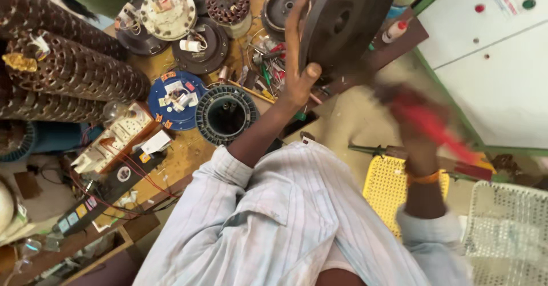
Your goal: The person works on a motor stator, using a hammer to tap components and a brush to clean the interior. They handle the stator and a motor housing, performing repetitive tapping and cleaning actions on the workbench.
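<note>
1. The right hand (419,129) is blurred, closed around a red tool (434,127), to the right of the dark metal disc (345,20).
2. The left hand (297,72) grips the disc's lower edge, fingers up its face, thumb hooked under.
3. The disc stands tilted above the cluttered workbench (182,154).
4. A ring-shaped motor core (225,115) lies left of the disc.

A worn wooden workbench (188,154) carries a blue round plate (171,100), a ribbed grey motor stator ring (225,113), a cream switch board (117,137), stacked copper-wound cores (74,72) and a black multimeter (108,192).
</note>
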